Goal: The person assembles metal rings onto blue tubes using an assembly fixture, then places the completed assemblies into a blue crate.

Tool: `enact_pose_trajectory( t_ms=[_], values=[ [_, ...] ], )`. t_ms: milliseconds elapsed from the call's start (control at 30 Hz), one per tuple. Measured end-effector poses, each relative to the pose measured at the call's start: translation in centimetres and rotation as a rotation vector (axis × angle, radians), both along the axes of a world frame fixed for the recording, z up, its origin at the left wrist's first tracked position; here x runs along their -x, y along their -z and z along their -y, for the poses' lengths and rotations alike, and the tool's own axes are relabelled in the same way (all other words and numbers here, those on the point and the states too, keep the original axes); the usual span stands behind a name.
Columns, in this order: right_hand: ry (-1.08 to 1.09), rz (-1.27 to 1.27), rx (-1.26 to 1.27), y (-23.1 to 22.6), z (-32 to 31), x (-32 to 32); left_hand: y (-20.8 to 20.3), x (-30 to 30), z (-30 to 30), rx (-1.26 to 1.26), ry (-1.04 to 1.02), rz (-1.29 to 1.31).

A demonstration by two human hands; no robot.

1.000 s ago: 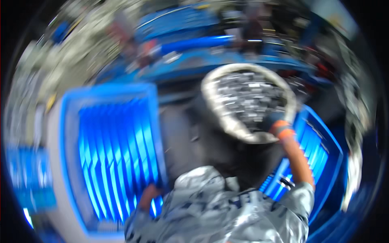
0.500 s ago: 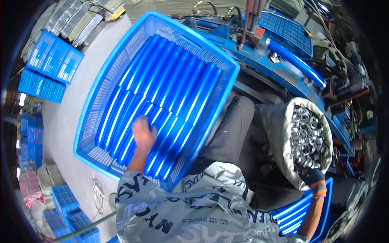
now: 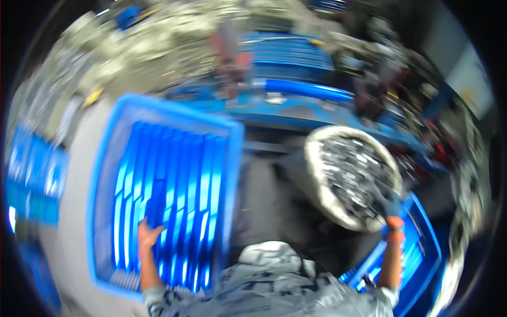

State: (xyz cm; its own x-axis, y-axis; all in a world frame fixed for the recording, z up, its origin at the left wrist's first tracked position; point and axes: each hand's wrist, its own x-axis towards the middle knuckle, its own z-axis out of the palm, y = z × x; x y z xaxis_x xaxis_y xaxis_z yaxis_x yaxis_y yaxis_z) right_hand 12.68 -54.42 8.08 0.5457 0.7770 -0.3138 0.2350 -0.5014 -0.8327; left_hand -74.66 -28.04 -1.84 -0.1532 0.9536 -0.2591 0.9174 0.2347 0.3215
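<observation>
My bare left hand (image 3: 149, 233) is over the blue plastic crate (image 3: 100, 222), on the near row of shiny blue tubes (image 3: 182, 232). Its thumb is spread away from the fingers, which blur against the tubes; no tube is visibly lifted. A dark glove with an orange cuff covers my right hand (image 3: 390, 203). It reaches over the right rim of a pale cloth sack (image 3: 316, 182) filled with small metal rings (image 3: 351, 171). Blur and the rings hide its fingertips, so whether it holds a ring is unclear.
A single blue tube (image 3: 309, 90) lies across the blue machine bench ahead, near a grid-sided blue crate (image 3: 288, 53). Another blue crate (image 3: 430, 232) with tubes stands under my right forearm. Stacked blue crates (image 3: 34, 169) are at the far left.
The whole view has swung right, and motion blurs it. My left hand has shifted left over the tubes. My right hand stays at the sack, now at its right rim.
</observation>
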Motion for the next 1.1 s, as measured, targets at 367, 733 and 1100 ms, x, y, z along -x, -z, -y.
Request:
enact_pose_trajectory(
  t_ms=[367, 733, 1100],
  values=[
    [0.039, -1.462, -1.081, 3.1, -2.2, 13.2, -20.3, -43.7, 1.5, -0.259, 0.942, 0.338],
    [-0.112, -0.293, -0.729, -1.4, -0.5, 11.7, -24.0, -48.0, 3.0, -0.361, 1.156, 0.323],
    [-0.044, -0.476, -0.808, -0.3, -0.9, 12.1, -23.4, -47.9, 2.3, -0.366, 1.318, 0.183]
  ],
)
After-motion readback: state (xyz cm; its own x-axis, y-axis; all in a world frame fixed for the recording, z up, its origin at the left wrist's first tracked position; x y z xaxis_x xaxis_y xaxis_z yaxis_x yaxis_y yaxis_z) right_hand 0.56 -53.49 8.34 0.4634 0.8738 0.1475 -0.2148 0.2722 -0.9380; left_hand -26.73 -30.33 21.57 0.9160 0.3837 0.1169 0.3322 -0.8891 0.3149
